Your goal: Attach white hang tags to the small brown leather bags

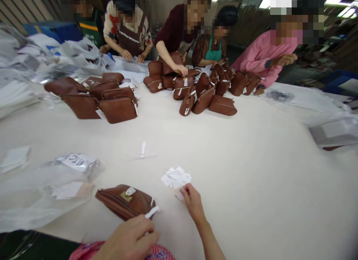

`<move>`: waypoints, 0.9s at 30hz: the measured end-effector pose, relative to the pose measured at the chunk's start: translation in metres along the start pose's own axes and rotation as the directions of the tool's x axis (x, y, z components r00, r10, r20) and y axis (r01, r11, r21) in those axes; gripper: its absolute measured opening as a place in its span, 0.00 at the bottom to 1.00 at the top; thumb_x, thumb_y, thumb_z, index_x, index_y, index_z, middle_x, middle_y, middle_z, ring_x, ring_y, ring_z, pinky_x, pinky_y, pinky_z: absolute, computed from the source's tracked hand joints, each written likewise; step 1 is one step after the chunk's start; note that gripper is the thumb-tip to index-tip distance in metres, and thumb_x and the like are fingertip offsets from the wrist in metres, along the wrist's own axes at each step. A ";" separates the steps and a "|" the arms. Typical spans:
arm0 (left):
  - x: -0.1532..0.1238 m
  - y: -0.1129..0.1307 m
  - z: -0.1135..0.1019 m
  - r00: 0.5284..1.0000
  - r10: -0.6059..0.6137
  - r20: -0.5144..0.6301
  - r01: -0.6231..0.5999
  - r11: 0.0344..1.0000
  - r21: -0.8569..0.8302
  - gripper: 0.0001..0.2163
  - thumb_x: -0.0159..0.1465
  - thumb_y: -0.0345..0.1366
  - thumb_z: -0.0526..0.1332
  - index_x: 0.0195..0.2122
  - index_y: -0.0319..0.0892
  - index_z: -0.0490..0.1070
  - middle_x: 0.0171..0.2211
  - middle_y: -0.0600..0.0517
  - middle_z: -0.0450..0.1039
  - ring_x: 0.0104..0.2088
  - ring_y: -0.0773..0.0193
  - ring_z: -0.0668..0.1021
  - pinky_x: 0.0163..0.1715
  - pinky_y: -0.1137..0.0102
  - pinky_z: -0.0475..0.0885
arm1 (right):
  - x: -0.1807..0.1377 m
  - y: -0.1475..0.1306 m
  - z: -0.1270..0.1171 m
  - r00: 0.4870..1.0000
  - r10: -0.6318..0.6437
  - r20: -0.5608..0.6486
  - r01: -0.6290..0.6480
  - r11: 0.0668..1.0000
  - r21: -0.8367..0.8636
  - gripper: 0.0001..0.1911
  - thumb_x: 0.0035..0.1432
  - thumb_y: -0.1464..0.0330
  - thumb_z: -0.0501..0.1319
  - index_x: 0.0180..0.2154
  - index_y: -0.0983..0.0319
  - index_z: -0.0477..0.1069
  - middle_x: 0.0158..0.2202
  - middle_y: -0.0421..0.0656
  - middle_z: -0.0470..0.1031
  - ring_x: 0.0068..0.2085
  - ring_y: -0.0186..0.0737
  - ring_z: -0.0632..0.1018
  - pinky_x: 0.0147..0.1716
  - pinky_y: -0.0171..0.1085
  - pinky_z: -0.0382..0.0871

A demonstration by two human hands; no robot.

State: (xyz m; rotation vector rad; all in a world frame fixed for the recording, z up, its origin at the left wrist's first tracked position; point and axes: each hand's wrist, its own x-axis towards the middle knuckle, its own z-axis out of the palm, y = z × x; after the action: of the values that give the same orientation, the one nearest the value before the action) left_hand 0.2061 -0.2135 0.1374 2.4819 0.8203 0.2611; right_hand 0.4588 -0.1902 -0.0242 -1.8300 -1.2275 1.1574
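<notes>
Brown leather handbag, 1 item, lying on its side on the white table near the front edge, just in front of the person. Left hand: fingers closed together on a white paper strip that sits at the bag's near end, touching it. Right hand: fingertips resting on a small loose pile of white paper tags, just right of the bag; whether it pinches 1 tag or only presses on the pile cannot be told. Judged progress: this bag appears to be mid-tagging, strip in hand and not visibly secured; many tags are left in the pile. Across the table, 2 groups of matching bags: left group and centre group, several showing white tags, handled by other people's hands. Clear plastic bags lie at the left, touching nothing held. 1 stray white strip lies mid-table. Open room: broad bare tabletop to the right and ahead; left side crowded by plastic; front edge close beneath both wrists.
</notes>
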 end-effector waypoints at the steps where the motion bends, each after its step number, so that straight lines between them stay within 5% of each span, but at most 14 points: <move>1: 0.002 0.003 0.004 0.994 -0.041 0.101 0.052 0.993 -0.109 0.09 0.65 0.28 0.55 0.43 0.43 0.71 0.37 0.50 0.75 0.35 0.63 0.75 0.33 0.73 0.69 | -0.002 -0.003 -0.006 0.999 0.027 0.032 -0.029 0.998 0.053 0.15 0.55 0.55 0.57 0.25 0.58 0.60 0.23 0.37 0.62 0.28 0.39 0.66 0.31 0.38 0.59; 3: 0.008 0.006 0.013 0.954 -0.133 0.269 0.213 0.930 -0.298 0.10 0.64 0.29 0.57 0.45 0.44 0.72 0.39 0.50 0.76 0.40 0.61 0.76 0.40 0.72 0.70 | -0.009 -0.012 -0.017 0.992 0.079 0.100 -0.094 0.983 0.158 0.17 0.53 0.52 0.58 0.26 0.58 0.60 0.21 0.35 0.61 0.25 0.37 0.65 0.27 0.36 0.58; 6: 0.023 0.009 0.031 0.881 -0.301 0.365 0.455 0.750 -0.480 0.14 0.62 0.31 0.56 0.48 0.42 0.72 0.44 0.47 0.75 0.44 0.59 0.75 0.48 0.67 0.68 | -0.024 -0.027 -0.031 0.975 0.120 0.188 -0.171 0.944 0.281 0.20 0.52 0.50 0.60 0.28 0.59 0.60 0.22 0.35 0.65 0.23 0.34 0.66 0.24 0.34 0.58; 9: 0.042 0.009 0.051 0.777 -0.441 0.450 0.620 0.406 -0.672 0.20 0.60 0.34 0.56 0.53 0.39 0.69 0.51 0.43 0.72 0.45 0.56 0.74 0.43 0.65 0.69 | -0.043 -0.040 -0.039 0.943 0.152 0.296 -0.273 0.863 0.425 0.21 0.48 0.52 0.66 0.28 0.60 0.62 0.22 0.34 0.68 0.23 0.31 0.66 0.24 0.31 0.56; 13: 0.063 0.008 0.069 0.690 -0.443 0.572 0.501 -0.278 -0.819 0.24 0.52 0.35 0.62 0.51 0.35 0.70 0.51 0.40 0.72 0.43 0.57 0.74 0.35 0.69 0.65 | -0.069 -0.052 -0.043 0.882 0.168 0.441 -0.399 0.764 0.507 0.20 0.45 0.56 0.71 0.27 0.61 0.63 0.20 0.33 0.70 0.21 0.29 0.66 0.23 0.29 0.54; 15: 0.069 0.009 0.073 0.709 -0.454 0.540 0.343 -0.447 -0.826 0.23 0.50 0.36 0.67 0.48 0.36 0.71 0.48 0.41 0.73 0.44 0.58 0.74 0.37 0.69 0.64 | -0.080 -0.057 -0.041 0.836 0.135 0.532 -0.435 0.754 0.492 0.20 0.45 0.57 0.71 0.27 0.61 0.63 0.23 0.37 0.76 0.23 0.31 0.71 0.24 0.30 0.58; 17: 0.072 0.011 0.072 0.718 -0.503 0.482 0.233 -0.479 -0.846 0.23 0.50 0.39 0.70 0.47 0.38 0.71 0.42 0.45 0.75 0.40 0.61 0.75 0.37 0.69 0.63 | -0.090 -0.062 -0.038 0.775 0.110 0.623 -0.484 0.737 0.472 0.21 0.44 0.57 0.71 0.27 0.60 0.62 0.27 0.42 0.80 0.24 0.35 0.75 0.26 0.32 0.62; 20: 0.067 0.016 0.064 0.716 -0.575 0.395 0.193 -0.380 -0.904 0.18 0.49 0.40 0.71 0.39 0.37 0.75 0.27 0.53 0.73 0.28 0.68 0.71 0.29 0.73 0.58 | -0.101 -0.065 -0.036 0.736 0.084 0.672 -0.513 0.717 0.472 0.22 0.43 0.57 0.72 0.27 0.60 0.62 0.25 0.44 0.80 0.25 0.37 0.78 0.27 0.34 0.65; 24: 0.039 0.023 0.046 0.739 -0.547 0.393 0.337 -0.205 -0.919 0.14 0.51 0.43 0.69 0.28 0.36 0.75 0.20 0.53 0.71 0.21 0.70 0.67 0.25 0.74 0.57 | -0.108 -0.051 -0.048 0.727 0.055 0.684 -0.492 0.738 0.463 0.23 0.42 0.55 0.72 0.26 0.61 0.64 0.22 0.41 0.78 0.22 0.33 0.74 0.23 0.31 0.60; 27: 0.010 0.028 0.035 0.721 -0.496 0.484 0.439 -0.213 -0.873 0.11 0.51 0.42 0.68 0.26 0.37 0.74 0.21 0.52 0.75 0.22 0.68 0.71 0.27 0.74 0.62 | -0.110 -0.039 -0.062 0.685 0.085 0.723 -0.504 0.772 0.387 0.21 0.41 0.56 0.73 0.26 0.61 0.66 0.23 0.40 0.77 0.24 0.33 0.74 0.23 0.31 0.58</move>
State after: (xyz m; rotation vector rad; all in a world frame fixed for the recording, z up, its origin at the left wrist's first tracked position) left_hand 0.2398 -0.2412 0.1224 0.6069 1.0028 0.4072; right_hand 0.4820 -0.2805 0.0695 -1.1859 -0.7530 2.2546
